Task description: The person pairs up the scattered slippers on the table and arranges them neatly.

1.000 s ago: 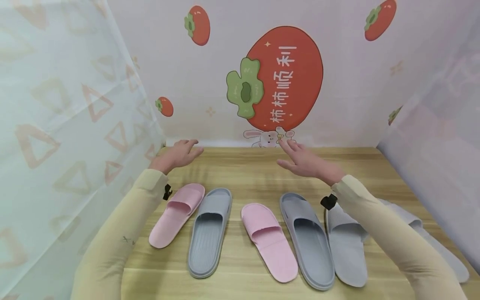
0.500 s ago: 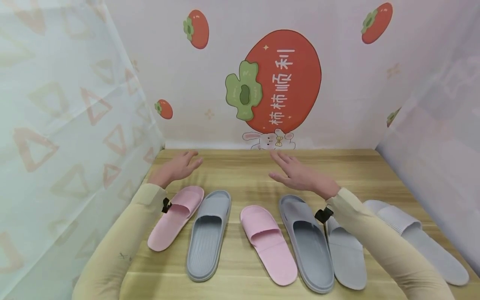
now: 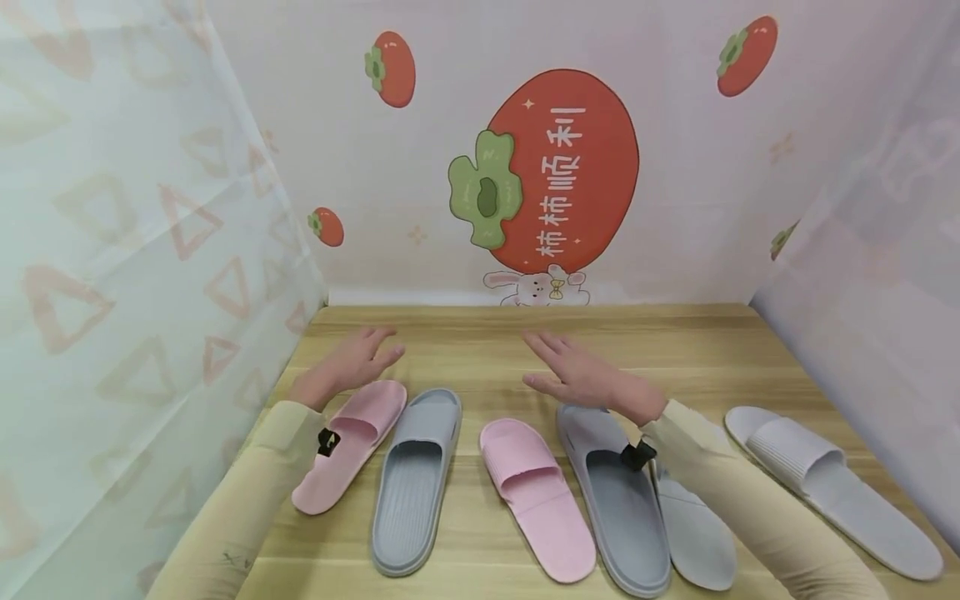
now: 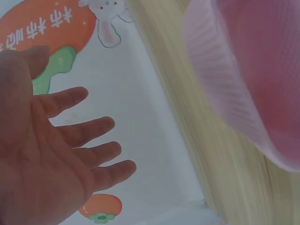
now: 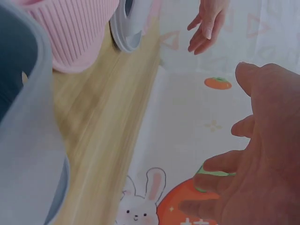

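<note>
In the head view the left hand (image 3: pixel 351 363) hovers with fingers spread above the toe end of the leftmost pink slipper (image 3: pixel 330 475); nothing is in it. The right hand (image 3: pixel 585 372), fingers extended and empty, is over the toe of a dark grey slipper (image 3: pixel 626 517). Between the hands lie a grey ribbed slipper (image 3: pixel 408 500) and another pink slipper (image 3: pixel 551 517). The left wrist view shows the open left palm (image 4: pixel 47 154) beside a pink slipper (image 4: pixel 220 70). In the right wrist view the right hand (image 5: pixel 272 150) touches nothing.
A light grey slipper (image 3: pixel 701 537) lies partly under the right sleeve, against the dark grey one. Another light grey slipper (image 3: pixel 862 508) lies far right. Patterned sheets (image 3: pixel 135 275) stand at the left, right and back of the wooden surface (image 3: pixel 465 333).
Both hands have come lower and nearer over the slippers, the right one also moving left. The far-right grey slipper has come out from behind the right sleeve. The view has tilted up slightly.
</note>
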A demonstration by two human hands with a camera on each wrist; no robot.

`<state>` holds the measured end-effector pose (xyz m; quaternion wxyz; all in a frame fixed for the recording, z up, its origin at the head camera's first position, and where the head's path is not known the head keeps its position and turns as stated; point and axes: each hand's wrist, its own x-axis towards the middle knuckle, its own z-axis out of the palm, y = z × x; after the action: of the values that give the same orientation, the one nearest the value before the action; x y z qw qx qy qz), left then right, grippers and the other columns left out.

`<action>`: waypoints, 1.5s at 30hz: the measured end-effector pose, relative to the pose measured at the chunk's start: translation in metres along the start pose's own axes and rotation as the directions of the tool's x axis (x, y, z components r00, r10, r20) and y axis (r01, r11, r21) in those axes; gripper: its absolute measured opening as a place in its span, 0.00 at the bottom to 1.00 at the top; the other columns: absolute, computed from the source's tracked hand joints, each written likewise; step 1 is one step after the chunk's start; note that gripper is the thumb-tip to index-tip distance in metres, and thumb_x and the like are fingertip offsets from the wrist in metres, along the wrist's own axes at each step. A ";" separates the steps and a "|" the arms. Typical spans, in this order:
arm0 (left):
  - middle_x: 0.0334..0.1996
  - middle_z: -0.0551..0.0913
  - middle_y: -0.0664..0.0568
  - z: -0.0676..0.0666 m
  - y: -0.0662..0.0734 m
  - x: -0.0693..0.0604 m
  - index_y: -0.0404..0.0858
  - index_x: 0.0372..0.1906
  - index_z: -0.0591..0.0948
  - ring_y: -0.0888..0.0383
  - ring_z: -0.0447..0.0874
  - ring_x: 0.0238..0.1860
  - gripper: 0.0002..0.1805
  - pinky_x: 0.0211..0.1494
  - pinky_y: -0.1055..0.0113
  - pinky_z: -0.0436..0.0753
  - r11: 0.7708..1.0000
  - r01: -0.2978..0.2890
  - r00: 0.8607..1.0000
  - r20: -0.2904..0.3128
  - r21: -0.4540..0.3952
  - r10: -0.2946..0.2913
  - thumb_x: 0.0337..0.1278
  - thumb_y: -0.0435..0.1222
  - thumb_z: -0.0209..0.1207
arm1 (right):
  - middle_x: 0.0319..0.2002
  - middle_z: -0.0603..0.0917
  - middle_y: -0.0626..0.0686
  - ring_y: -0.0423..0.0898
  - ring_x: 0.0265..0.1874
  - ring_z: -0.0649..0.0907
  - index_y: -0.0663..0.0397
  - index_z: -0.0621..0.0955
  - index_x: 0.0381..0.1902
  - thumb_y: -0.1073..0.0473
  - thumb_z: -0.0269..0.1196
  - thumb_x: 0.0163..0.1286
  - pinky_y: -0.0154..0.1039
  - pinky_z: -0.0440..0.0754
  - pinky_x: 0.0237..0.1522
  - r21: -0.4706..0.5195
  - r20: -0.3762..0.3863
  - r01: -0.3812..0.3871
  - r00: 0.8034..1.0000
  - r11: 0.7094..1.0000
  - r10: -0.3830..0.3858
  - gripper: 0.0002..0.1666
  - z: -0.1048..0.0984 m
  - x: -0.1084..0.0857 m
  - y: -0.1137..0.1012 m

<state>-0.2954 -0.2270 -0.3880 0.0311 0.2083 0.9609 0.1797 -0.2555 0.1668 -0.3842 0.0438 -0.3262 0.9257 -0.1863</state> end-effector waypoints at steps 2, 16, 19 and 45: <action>0.68 0.67 0.30 0.002 0.004 -0.003 0.31 0.71 0.64 0.33 0.62 0.70 0.34 0.71 0.39 0.61 1.000 -0.010 1.000 0.001 -0.006 0.010 0.74 0.52 0.44 | 0.77 0.53 0.65 0.67 0.74 0.56 0.52 0.50 0.79 0.36 0.51 0.74 0.64 0.56 0.72 0.015 0.006 0.010 1.000 1.000 -0.010 0.47 0.003 0.000 -0.004; 0.68 0.67 0.32 0.024 0.004 -0.014 0.33 0.71 0.65 0.34 0.61 0.70 0.33 0.71 0.39 0.62 0.997 -0.016 1.000 -0.011 -0.075 0.016 0.74 0.52 0.45 | 0.78 0.49 0.63 0.66 0.76 0.52 0.46 0.47 0.80 0.35 0.51 0.74 0.63 0.55 0.73 0.039 0.094 -0.021 0.995 0.999 0.018 0.47 0.022 -0.001 -0.020; 0.67 0.67 0.30 0.025 0.005 -0.018 0.32 0.71 0.65 0.33 0.61 0.70 0.33 0.70 0.38 0.62 0.997 -0.022 1.000 -0.015 -0.080 0.021 0.74 0.51 0.45 | 0.78 0.48 0.62 0.65 0.76 0.53 0.44 0.46 0.80 0.32 0.49 0.73 0.63 0.57 0.72 0.027 0.103 -0.023 0.994 0.999 0.020 0.48 0.027 -0.002 -0.023; 0.68 0.66 0.30 0.043 0.003 -0.033 0.33 0.71 0.65 0.32 0.61 0.70 0.32 0.69 0.37 0.64 0.995 0.040 0.999 0.011 -0.093 -0.040 0.72 0.48 0.50 | 0.78 0.51 0.60 0.60 0.76 0.55 0.45 0.48 0.80 0.33 0.49 0.73 0.57 0.61 0.72 0.041 0.169 0.050 0.984 0.998 -0.056 0.47 0.058 -0.008 -0.049</action>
<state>-0.2581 -0.2235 -0.4278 0.0489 0.1882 0.9553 0.2228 -0.2085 0.1186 -0.4205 0.1237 -0.3647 0.9060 -0.1758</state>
